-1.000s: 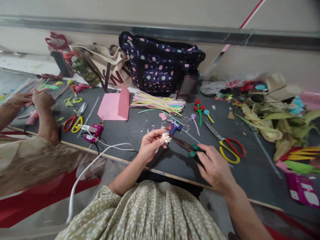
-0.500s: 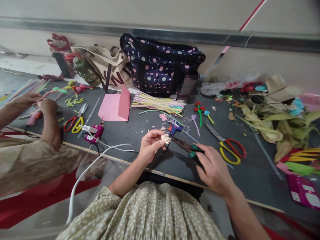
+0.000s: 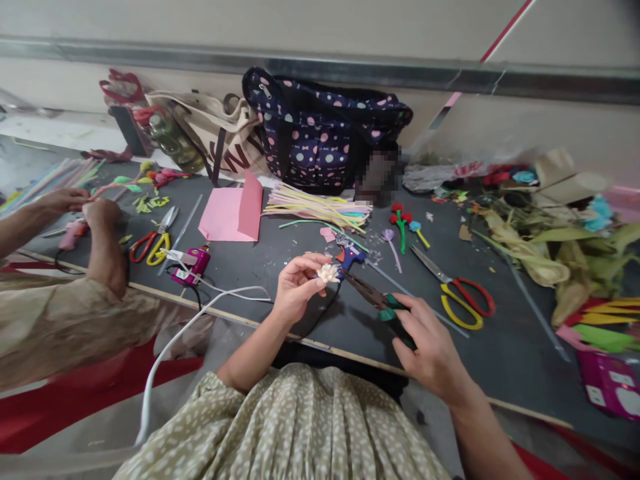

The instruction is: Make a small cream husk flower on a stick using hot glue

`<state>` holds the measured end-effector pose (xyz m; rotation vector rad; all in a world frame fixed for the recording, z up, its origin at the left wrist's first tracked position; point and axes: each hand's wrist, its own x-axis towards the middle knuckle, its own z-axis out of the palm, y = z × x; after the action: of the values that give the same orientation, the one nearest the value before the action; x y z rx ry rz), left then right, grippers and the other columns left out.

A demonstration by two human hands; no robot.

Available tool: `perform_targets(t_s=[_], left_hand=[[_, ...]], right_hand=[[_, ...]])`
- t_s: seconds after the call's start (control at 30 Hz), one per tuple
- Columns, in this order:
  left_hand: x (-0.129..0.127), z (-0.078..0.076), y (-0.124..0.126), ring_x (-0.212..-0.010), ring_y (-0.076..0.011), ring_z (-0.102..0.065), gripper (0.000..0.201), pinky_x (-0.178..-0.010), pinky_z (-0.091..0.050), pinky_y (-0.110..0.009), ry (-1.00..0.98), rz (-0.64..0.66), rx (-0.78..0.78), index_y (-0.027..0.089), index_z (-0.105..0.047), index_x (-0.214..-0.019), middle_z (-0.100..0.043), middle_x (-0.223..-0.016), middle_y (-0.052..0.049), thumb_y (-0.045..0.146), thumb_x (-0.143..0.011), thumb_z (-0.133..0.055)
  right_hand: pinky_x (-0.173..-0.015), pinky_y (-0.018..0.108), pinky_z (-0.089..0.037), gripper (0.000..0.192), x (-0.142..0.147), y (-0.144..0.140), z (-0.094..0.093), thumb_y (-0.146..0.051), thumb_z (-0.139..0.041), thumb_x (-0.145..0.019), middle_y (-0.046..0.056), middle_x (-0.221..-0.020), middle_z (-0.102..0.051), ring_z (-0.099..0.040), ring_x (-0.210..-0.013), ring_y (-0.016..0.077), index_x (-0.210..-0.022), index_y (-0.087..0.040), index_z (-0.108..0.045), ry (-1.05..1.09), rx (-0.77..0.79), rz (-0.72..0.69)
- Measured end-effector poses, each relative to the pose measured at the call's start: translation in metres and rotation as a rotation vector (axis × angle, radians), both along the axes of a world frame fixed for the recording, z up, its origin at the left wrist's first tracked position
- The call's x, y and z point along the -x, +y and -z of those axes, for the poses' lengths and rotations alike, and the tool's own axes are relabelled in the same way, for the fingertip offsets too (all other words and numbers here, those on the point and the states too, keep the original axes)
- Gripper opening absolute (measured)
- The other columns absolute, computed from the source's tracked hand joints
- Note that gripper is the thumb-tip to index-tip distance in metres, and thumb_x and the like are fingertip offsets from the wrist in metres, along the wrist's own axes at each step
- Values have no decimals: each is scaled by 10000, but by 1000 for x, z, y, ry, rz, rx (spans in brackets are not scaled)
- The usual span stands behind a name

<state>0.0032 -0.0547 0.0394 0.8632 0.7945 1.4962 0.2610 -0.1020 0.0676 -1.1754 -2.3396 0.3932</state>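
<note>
Between the fingertips of my left hand (image 3: pixel 297 288) is a small cream-white flower (image 3: pixel 328 273) with several pointed petals. My right hand (image 3: pixel 431 343) is wrapped round a pair of pliers (image 3: pixel 369 291) with green handles and dark jaws. The jaw tips point at the flower from the right, a little apart from it. Just behind the flower lies a blue glue gun (image 3: pixel 351 256) on the dark table. Scissors (image 3: pixel 453 287) with red and yellow handles rest to the right of my right hand.
A bundle of pale pipe cleaners (image 3: pixel 315 208), a pink folded paper (image 3: pixel 225 213) and small pipe-cleaner flowers (image 3: pixel 400 223) lie behind. Bags (image 3: pixel 320 127) stand by the wall. A purple power socket (image 3: pixel 193 265) trails a white cable. Corn husks (image 3: pixel 540 247) cover the right; a co-worker's hands (image 3: pixel 100 217) work at left.
The flower has turned so its petals face up more openly, and it sits slightly further left. The pliers' tips have drawn back a little from it.
</note>
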Motion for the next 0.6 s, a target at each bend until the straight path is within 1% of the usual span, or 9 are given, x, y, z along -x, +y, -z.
perform_targets(t_s=[0.13,0.37,0.6], left_hand=[[1,-1,-1,-807,-149,-649,218,-501,-530,-178,6,3,-9,196,-675,-885,-698,-1068,-76,212,-710,-803],[2,-4,-2,-823,-162,-656,201,-505,-534,-181,70,8,-28,196,-704,-869,-705,-1028,-82,223,-701,-810],[4,-1,-1,-834,-172,-652,201,-547,-541,-211,94,1,-82,201,-736,-860,-701,-1001,-91,212,-682,-828]], right_hand=[[-916,437,-509,327,0,1,-2,-30,-497,-775,157,-1208,-550,-557,-1095,287,-1066,-172,-536,-3,-12,-9],[-913,453,-515,310,-1,1,-2,-40,-506,-771,166,-1215,-556,-563,-1096,296,-1049,-168,-553,-41,-17,-23],[-915,448,-510,305,-4,0,-1,-44,-513,-773,168,-1227,-541,-552,-1106,302,-1051,-168,-540,-61,5,-43]])
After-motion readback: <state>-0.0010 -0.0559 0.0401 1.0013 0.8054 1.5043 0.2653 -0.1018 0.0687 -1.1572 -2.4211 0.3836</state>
